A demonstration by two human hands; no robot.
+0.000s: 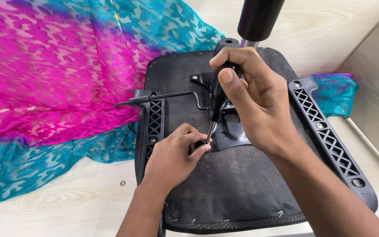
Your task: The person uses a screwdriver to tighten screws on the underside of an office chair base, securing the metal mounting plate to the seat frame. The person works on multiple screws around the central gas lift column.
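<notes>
Right hand (255,98) grips a screwdriver (216,98); at seven o'clock, left hand (174,153) fingers pinch its tip on the seat (233,188).

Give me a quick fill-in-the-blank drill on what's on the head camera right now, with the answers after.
1. The right hand grips the black handle of a ____.
2. The left hand pinches near the tool's metal tip, at the edge of the black metal ____ on the seat underside.
3. The patterned cloth left of the seat is blue and ____.
4. A small loose screw lies on the pale wooden ____.

Answers: screwdriver; plate; pink; floor
</notes>
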